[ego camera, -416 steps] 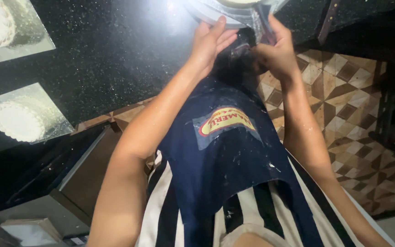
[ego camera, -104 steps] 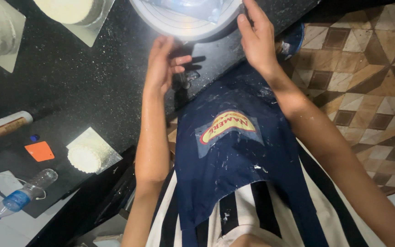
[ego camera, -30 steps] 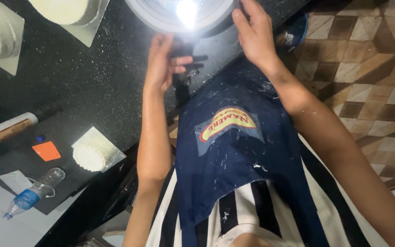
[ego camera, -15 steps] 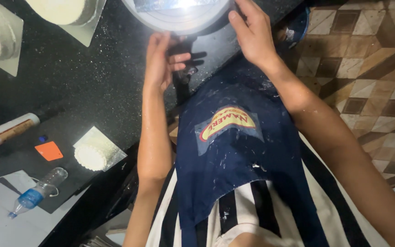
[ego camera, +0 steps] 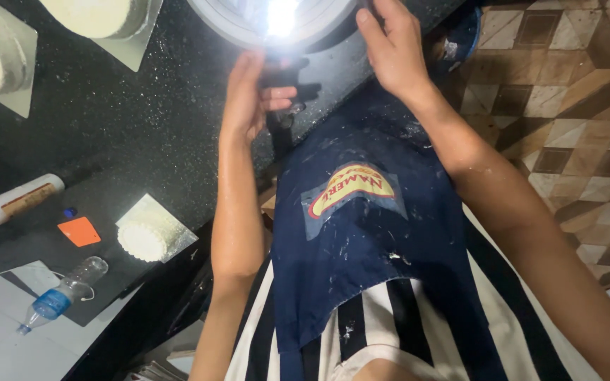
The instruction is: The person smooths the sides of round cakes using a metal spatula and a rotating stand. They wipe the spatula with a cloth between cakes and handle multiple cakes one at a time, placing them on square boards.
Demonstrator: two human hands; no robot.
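While our right hand (ego camera: 390, 49) grips the far edge of the round, glare-lit white bowl (ego camera: 277, 21) on the black speckled counter (ego camera: 142, 127), our left hand (ego camera: 252, 95) hovers open-fingered just below its rim.

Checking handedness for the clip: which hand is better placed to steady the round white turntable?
Probably right. The right hand already lies on the round white turntable's rim, fingers over its edge. The left hand sits just below the rim, fingers curled, contact unclear.
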